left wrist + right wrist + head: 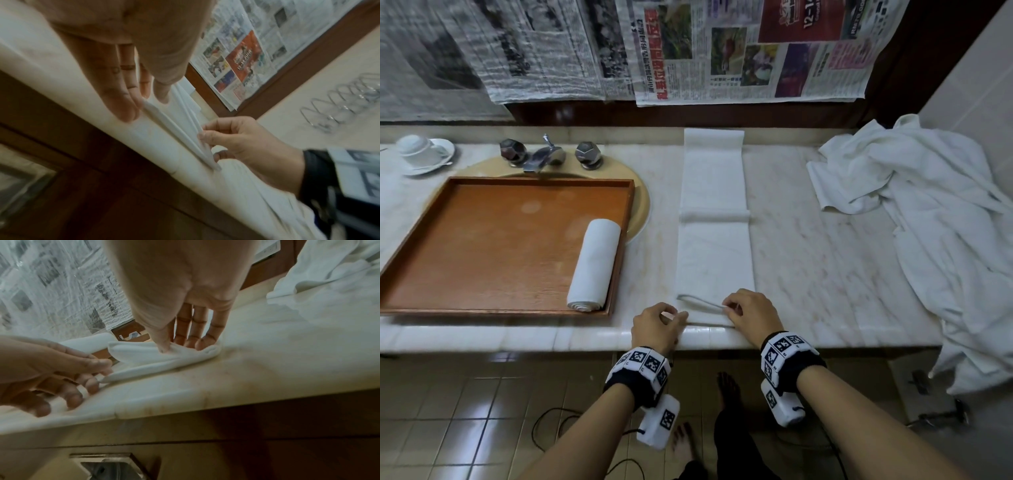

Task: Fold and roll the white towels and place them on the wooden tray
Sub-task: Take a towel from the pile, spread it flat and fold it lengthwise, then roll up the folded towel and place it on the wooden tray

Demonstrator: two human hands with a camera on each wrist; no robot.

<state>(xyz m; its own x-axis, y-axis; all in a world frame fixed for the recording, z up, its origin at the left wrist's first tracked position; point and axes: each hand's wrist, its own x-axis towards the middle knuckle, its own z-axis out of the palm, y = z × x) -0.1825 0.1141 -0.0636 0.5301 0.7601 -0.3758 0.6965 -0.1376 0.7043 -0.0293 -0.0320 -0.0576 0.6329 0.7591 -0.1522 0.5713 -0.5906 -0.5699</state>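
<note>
Your left hand (655, 325) sits at the near edge of the surface (808, 246), about seven o'clock from the towel strip; its thumb and fingertips pinch the left corner of the towel's near end, the other fingers loosely bent. Your right hand (751, 313), just beside it at five o'clock, has its thumb pressed against curled fingers, clamped on the right side of the same end, which is turned over into a first small loop.

That towel (714, 205) lies as a long narrow band running from your hands toward twelve o'clock, its far end climbing the back ledge, with a small ridge across its middle. It looks thin, soft and light, so expect it to slump and shift sideways rather than hold a shape. I judge the best hold is where you are now: both corners of the near end, thumbs on top, so the roll starts even and tight. The marble looks smooth, so the band may slide as you push; keep some downward pressure.

Over at nine o'clock the wooden tray (424, 240) holds one finished roll (594, 265) along its right side. At three o'clock a heap of loose white towels (928, 205) waits, part of it hanging over the edge.
</note>
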